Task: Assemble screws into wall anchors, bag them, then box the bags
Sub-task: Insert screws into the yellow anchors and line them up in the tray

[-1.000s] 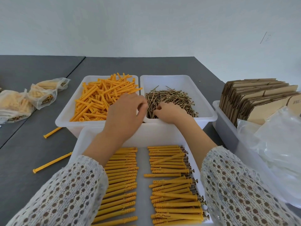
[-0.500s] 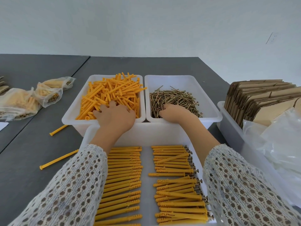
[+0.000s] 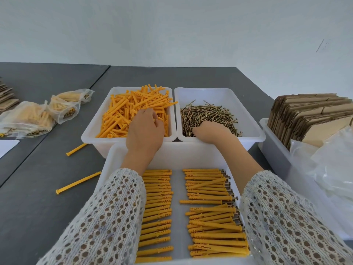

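Note:
My left hand (image 3: 145, 132) reaches into the white bin (image 3: 93, 125) of loose yellow wall anchors (image 3: 122, 115), its fingers curled and pinching at an anchor in the pile. My right hand (image 3: 210, 131) sits in the neighbouring white bin (image 3: 254, 121) of brass screws (image 3: 210, 111). Its fingers are curled down into the screws, the tips hidden. In front of both bins, a white tray (image 3: 172, 153) holds two rows of assembled anchors (image 3: 210, 213) lying side by side, screw heads showing on the right row.
Filled clear bags (image 3: 28, 119) lie on the grey table at far left, with a white sheet (image 3: 5, 148) below them. Two loose anchors (image 3: 78, 182) lie left of the tray. At right, a bin (image 3: 271, 150) holds flat cardboard boxes (image 3: 309, 113) and empty plastic bags (image 3: 334, 169).
My left hand moved left from beside the screw bin, dipped into the near end of the anchor bin, then reached further in. My right hand stayed in the screws.

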The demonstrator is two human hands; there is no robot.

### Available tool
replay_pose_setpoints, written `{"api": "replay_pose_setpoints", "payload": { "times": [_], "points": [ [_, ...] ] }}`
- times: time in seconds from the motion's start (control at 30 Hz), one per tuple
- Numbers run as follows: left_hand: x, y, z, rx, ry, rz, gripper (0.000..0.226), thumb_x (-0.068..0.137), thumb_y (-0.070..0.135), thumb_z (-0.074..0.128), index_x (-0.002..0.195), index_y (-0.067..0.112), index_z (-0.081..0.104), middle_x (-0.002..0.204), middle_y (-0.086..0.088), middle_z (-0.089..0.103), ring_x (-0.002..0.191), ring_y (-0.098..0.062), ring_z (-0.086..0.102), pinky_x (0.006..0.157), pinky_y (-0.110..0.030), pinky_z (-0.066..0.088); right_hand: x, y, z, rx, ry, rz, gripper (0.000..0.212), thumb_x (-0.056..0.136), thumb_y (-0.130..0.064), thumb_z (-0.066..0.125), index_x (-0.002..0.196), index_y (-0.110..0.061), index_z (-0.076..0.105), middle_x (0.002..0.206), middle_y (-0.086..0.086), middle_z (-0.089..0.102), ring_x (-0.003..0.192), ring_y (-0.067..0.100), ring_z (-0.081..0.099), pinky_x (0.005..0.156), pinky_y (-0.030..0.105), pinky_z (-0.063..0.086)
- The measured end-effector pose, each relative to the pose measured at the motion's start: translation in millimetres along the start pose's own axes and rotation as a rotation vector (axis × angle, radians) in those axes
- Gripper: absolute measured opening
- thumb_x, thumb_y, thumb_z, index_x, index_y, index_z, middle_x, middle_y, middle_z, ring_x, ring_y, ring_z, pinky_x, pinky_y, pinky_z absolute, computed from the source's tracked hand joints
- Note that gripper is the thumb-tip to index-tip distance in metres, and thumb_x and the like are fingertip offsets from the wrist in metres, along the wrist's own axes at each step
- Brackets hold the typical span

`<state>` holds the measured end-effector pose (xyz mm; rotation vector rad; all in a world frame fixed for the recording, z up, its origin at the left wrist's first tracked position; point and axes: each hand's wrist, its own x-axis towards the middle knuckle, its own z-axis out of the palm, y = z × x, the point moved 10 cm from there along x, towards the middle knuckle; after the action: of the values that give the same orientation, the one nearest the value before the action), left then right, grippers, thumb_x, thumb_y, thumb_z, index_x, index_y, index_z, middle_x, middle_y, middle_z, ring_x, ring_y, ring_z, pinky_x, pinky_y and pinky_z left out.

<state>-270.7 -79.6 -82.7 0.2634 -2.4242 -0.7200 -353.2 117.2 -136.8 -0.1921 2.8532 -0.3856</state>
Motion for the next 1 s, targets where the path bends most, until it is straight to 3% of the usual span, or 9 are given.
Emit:
{"api": "replay_pose_setpoints", "payload": {
  "times": [0.17,0.27,0.37,0.47,0.6,0.67,0.77,0.9,1.0],
  "points": [
    [1,15,3,-0.145,-0.009,0.178,0.036,0.094,0.015,0.058,0.130,0.016,0.056,0.124,0.000,0.063,0.106,-0.014,0.058,0.087,-0.031,0.050,1,-6,-2,0.122,-0.006,-0.112,0.033,0.093,-0.027,0.046,0.063,-0.015,0.040,0.062,-0.001,0.043,0.058,0.019,0.040,0.057,0.029,0.032],
    [2,24,7,-0.185,-0.023,0.253,0.048,0.091,0.007,0.062,0.138,0.015,0.053,0.127,0.001,0.062,0.113,-0.012,0.057,0.095,-0.022,0.043,-3,-7,-7,0.176,0.046,-0.156,0.029,0.088,-0.025,0.052,0.063,-0.015,0.041,0.057,-0.002,0.037,0.055,0.018,0.036,0.055,0.028,0.030],
    [0,28,8,-0.218,-0.024,0.266,0.043,0.094,0.006,0.059,0.135,0.016,0.057,0.116,0.010,0.063,0.100,0.001,0.056,0.084,-0.002,0.035,-5,-1,-16,0.158,0.181,-0.101,0.029,0.086,-0.024,0.054,0.062,-0.016,0.040,0.056,-0.003,0.036,0.052,0.017,0.034,0.053,0.026,0.028],
    [-3,35,4,-0.258,-0.014,0.308,0.028,0.097,0.009,0.059,0.123,0.013,0.066,0.107,0.007,0.069,0.092,-0.004,0.062,0.082,-0.014,0.046,-8,4,-26,0.151,0.301,-0.034,0.031,0.084,-0.018,0.055,0.059,-0.018,0.036,0.054,-0.003,0.032,0.048,0.016,0.029,0.047,0.023,0.022],
    [-7,45,3,-0.260,-0.021,0.380,0.018,0.096,0.003,0.059,0.107,0.006,0.072,0.104,-0.005,0.071,0.094,-0.012,0.063,0.085,-0.026,0.050,-9,5,-27,0.188,0.317,-0.019,0.025,0.081,-0.010,0.056,0.060,-0.016,0.042,0.055,-0.001,0.037,0.051,0.019,0.034,0.048,0.024,0.028],
    [-7,45,2,-0.255,-0.016,0.375,0.021,0.095,-0.003,0.057,0.109,0.005,0.071,0.106,-0.006,0.070,0.094,-0.012,0.062,0.084,-0.025,0.049,-9,3,-27,0.212,0.309,-0.051,0.009,0.083,-0.008,0.054,0.077,-0.014,0.057,0.067,0.001,0.053,0.062,0.021,0.049,0.056,0.029,0.042],
    [-7,48,1,-0.247,-0.011,0.389,0.025,0.091,-0.008,0.056,0.107,0.005,0.071,0.106,-0.007,0.070,0.093,-0.012,0.061,0.084,-0.022,0.047,-10,5,-28,0.296,0.326,-0.086,0.013,0.087,-0.009,0.053,0.097,-0.017,0.057,0.085,0.000,0.062,0.078,0.019,0.059,0.065,0.032,0.048],
    [-7,49,3,-0.225,-0.033,0.397,0.024,0.090,-0.007,0.057,0.104,0.007,0.071,0.104,-0.004,0.067,0.087,-0.006,0.055,0.081,-0.016,0.042,-16,11,-46,0.542,0.486,-0.104,0.016,0.092,-0.021,0.064,0.077,-0.021,0.058,0.072,-0.006,0.059,0.066,0.008,0.055,0.061,0.023,0.043],
    [-9,51,8,-0.209,-0.076,0.395,0.019,0.093,0.001,0.055,0.099,0.011,0.070,0.099,0.000,0.061,0.079,-0.005,0.051,0.073,-0.016,0.040,-20,15,-51,0.779,0.511,-0.104,0.019,0.091,-0.024,0.066,0.074,-0.018,0.063,0.064,-0.003,0.061,0.062,0.012,0.058,0.069,0.029,0.051]
  ]
}}
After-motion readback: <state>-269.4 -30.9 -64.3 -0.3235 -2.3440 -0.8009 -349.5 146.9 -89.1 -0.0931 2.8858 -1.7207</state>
